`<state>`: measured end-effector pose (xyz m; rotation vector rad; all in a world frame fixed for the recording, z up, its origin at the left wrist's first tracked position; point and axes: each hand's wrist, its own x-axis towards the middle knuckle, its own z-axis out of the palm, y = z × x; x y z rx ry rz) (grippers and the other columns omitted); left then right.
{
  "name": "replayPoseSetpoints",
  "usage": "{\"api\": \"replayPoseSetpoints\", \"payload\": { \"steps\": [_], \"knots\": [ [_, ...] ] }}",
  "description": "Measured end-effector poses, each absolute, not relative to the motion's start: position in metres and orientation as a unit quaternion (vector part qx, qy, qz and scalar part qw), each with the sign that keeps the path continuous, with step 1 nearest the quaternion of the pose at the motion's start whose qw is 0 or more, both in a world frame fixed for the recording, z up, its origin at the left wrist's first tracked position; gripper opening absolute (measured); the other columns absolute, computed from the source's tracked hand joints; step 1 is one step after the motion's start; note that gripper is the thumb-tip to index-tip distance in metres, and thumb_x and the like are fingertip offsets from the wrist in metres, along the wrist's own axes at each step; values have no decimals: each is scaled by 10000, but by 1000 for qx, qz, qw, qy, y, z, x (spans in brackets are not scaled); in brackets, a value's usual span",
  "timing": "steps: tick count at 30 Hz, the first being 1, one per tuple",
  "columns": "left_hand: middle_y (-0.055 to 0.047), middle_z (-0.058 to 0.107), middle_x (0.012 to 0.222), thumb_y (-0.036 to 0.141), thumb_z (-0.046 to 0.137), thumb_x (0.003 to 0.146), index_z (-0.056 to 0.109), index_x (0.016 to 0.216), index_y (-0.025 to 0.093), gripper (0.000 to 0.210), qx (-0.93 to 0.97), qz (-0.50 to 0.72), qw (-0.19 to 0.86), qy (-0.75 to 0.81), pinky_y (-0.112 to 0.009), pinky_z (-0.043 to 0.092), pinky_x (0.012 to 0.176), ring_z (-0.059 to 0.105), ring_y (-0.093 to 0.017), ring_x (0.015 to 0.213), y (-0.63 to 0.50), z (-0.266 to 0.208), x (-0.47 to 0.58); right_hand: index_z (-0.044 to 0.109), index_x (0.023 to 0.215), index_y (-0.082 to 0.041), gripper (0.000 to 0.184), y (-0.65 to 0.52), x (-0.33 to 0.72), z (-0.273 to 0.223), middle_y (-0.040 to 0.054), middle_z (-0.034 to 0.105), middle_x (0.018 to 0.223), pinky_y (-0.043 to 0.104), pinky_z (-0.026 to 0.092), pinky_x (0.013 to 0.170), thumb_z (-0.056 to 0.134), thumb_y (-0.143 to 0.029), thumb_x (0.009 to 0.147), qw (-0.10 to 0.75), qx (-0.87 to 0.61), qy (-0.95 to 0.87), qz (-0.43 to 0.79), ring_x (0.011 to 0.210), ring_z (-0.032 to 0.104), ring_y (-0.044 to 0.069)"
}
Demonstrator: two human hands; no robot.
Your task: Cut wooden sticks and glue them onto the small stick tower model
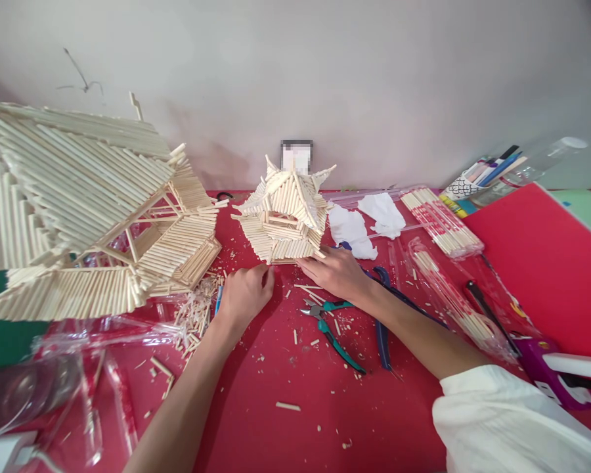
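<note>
A small pavilion model [295,197], built from pale wooden sticks with upturned roof corners, stands on the red table against the wall. My right hand [339,270] grips its front right base edge, fingers reaching under the eave. Beside the front left corner of that base, my left hand [246,293] is closed with its fingers curled inward; whatever they hold is hidden. Green-handled cutting pliers [328,322] lie with jaws apart below my right hand. Under my right forearm is a dark blue-handled tool [383,328], partly covered.
A larger stick house model [88,190] fills the left side. Stick offcuts [197,315] are heaped beside it. To the right are wrapped stick bundles [440,220], crumpled tissues [352,230], a pen cup [465,184], a red board [546,249] and a purple tool [546,371].
</note>
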<state>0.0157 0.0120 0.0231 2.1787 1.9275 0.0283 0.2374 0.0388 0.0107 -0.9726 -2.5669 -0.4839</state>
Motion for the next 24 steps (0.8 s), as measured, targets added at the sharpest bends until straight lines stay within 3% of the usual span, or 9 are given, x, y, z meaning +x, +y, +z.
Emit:
{"api": "replayPoseSetpoints", "payload": {
  "steps": [11, 24],
  "knots": [
    [-155, 767, 875, 382, 344, 1033, 757, 968, 174, 467, 742, 10, 132, 657, -312, 450, 697, 736, -275, 810, 13, 22, 15, 731, 1015, -183, 182, 39, 238, 8, 57, 752, 932, 269, 458, 660, 550, -168, 1003, 218, -341, -901, -155, 805, 657, 162],
    [-121, 761, 872, 413, 374, 1036, 714, 1049, 195, 404, 728, 24, 104, 678, -307, 455, 703, 740, -271, 842, 14, 15, 12, 722, 1143, -202, 239, 37, 241, 7, 57, 760, 1027, 279, 487, 712, 523, -163, 1016, 195, -346, -907, -140, 856, 672, 163]
  ]
}}
